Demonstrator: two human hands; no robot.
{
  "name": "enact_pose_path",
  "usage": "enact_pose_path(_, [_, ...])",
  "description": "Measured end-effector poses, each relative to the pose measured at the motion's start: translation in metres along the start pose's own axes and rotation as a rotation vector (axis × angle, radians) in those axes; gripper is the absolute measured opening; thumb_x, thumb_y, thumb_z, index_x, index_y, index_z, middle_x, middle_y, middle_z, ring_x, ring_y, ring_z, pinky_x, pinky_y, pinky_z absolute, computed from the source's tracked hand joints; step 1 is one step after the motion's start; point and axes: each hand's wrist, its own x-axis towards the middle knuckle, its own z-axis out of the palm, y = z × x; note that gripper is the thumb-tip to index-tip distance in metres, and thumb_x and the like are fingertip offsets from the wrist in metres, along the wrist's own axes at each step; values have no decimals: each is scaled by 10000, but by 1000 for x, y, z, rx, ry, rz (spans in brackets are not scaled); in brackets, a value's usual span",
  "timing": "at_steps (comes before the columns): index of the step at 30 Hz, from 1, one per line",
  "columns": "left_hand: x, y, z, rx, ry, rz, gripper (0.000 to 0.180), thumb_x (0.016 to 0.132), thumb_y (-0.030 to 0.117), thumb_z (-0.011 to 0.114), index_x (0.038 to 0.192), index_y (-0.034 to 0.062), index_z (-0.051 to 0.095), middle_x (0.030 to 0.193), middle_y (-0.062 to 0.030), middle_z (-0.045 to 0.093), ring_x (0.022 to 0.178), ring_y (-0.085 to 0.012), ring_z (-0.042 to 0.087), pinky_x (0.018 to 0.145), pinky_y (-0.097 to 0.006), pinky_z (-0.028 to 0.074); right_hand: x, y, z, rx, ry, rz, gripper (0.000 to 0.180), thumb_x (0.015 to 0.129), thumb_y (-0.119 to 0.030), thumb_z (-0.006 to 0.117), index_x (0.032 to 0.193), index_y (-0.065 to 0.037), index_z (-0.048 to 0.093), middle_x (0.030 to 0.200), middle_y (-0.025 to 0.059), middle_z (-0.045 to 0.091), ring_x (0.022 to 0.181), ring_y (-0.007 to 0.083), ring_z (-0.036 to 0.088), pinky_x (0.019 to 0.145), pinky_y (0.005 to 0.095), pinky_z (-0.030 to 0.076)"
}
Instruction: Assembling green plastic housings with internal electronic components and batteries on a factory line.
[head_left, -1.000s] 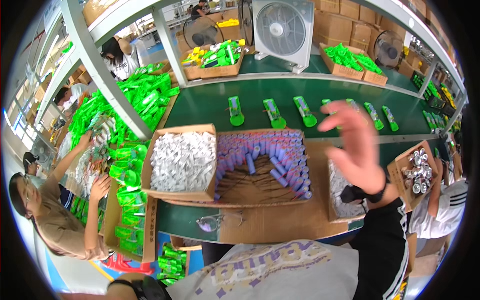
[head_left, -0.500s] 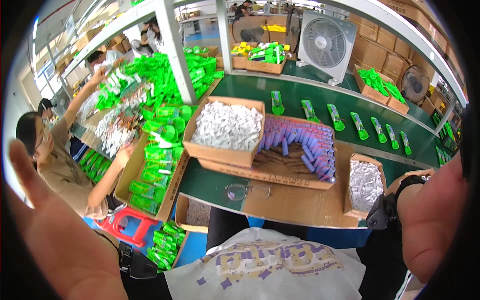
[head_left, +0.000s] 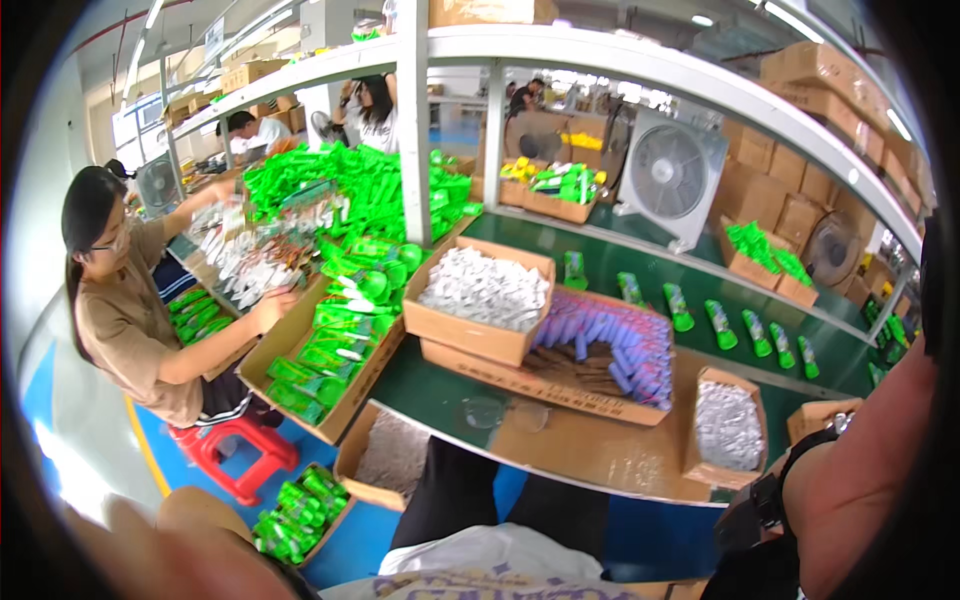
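My left hand [head_left: 170,545] is low at the left rim, smeared by motion, and its fingers cannot be read. Along the right edge is my right hand [head_left: 860,470], with its fingers lost in the dark rim. Neither hand visibly touches anything on the bench. Nearest the right hand stands a small carton of silvery-white small parts [head_left: 729,425]. At the bench's middle, a box of white plastic parts [head_left: 480,290] rests on the edge of a wide carton of purple cylinders [head_left: 640,350]. A pair of glasses [head_left: 505,413] lies in front of them.
At the left a co-worker [head_left: 135,290] sits on a red stool [head_left: 230,460] beside a carton of green plastic pieces [head_left: 315,370]. Several green pieces [head_left: 720,325] lie in a row on the green belt [head_left: 640,255]. Behind it stand a box fan [head_left: 668,175] and a white metal post [head_left: 414,130].
The view has tilted and shifted, so the bench sits differently in it. My left hand has dropped toward the lower edge and blurred; my right hand has moved farther into the right rim.
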Motion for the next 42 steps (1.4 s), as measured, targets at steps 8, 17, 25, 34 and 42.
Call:
enact_pose_path(8, [3,-17,25,-534,-230,-358,178,763,138,619,907,101,520,801,-2,534,588,-141,503,634,-285,396,37,-54,8,-90,-240,-29,433,799,-438,532,1072,-102,538,1010,73,545,1021,249,457,974,494,218])
enact_pose_path(17, [-10,-27,-7,-477,-192,-286,154,762,134,604,892,97,530,776,9,543,573,-127,502,612,-271,401,36,-175,-242,-160,-214,51,423,800,-425,535,1070,-100,537,1013,74,544,1020,250,458,971,500,220])
enact_pose_path(25, [-37,-51,-14,-469,-79,-280,133,761,130,590,878,94,538,753,18,550,559,-115,501,593,-258,406,59,-205,-439,-201,-274,198,414,800,-413,538,1069,-98,536,1016,75,544,1020,252,459,969,505,223])
enact_pose_path(34, [-60,-66,-35,-383,102,-207,112,759,126,575,862,90,548,729,28,558,544,-101,500,571,-244,411,-3,-95,-221,-146,-350,313,404,801,-399,542,1067,-96,535,1019,75,543,1020,253,461,966,511,225])
enact_pose_path(42, [-61,-83,-39,-425,183,-122,97,758,122,561,848,87,556,706,37,565,530,-88,499,551,-231,416,-16,-21,-101,-239,-445,365,395,801,-387,545,1065,-94,534,1022,76,543,1019,254,462,963,516,228])
